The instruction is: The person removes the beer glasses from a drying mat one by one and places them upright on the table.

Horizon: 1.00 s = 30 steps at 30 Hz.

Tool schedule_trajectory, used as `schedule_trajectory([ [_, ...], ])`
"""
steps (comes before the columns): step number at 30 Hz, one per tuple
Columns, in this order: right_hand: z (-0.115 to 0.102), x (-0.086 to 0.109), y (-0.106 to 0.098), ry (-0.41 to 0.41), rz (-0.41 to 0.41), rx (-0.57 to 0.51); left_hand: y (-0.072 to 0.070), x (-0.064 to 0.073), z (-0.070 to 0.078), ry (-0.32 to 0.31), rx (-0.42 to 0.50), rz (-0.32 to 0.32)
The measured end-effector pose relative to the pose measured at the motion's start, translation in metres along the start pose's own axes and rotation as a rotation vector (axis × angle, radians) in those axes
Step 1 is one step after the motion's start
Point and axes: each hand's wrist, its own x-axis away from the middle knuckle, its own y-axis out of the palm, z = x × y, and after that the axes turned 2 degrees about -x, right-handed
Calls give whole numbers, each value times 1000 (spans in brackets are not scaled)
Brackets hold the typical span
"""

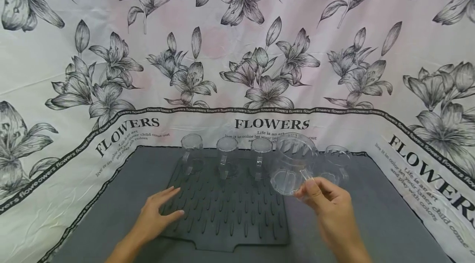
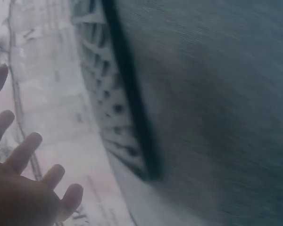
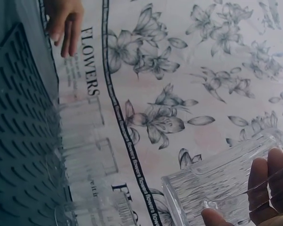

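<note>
My right hand (image 1: 328, 203) pinches the handle of a clear mug (image 1: 293, 160) and holds it raised over the right back part of a dark ridged drying mat (image 1: 222, 213). In the right wrist view the fingers (image 3: 266, 183) curl round the handle, and the ribbed wall of the mug shows at the lower right. My left hand (image 1: 154, 215) hovers by the left edge of the mat, fingers spread and holding nothing. Three clear mugs stand in a row at the back of the mat: a left one (image 1: 192, 143), a middle one (image 1: 227, 145) and a right one (image 1: 261, 145).
Another clear mug (image 1: 339, 156) stands on the grey table (image 1: 356, 201) right of the mat, partly behind the right hand. A white cloth (image 1: 208, 77) printed with flowers and lettering rises behind the table and along both sides.
</note>
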Motion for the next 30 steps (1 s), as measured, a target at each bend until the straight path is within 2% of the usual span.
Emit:
schedule_trajectory([
  [7,-2,-3,-14,-31,16,-15,1,6,-26,-102,-97,-51],
  [13,-4,-5,-27,-67,17,-51,2,12,-46,-154,-198,-95],
  [20,-3,-7,-37,-93,46,-99,3,14,-56,-169,-207,-115],
  [24,-5,-9,-41,-97,35,-120,3,14,-62,-186,-227,-138],
  [30,-10,-16,-49,-103,82,-97,5,16,-67,-202,-269,-149],
])
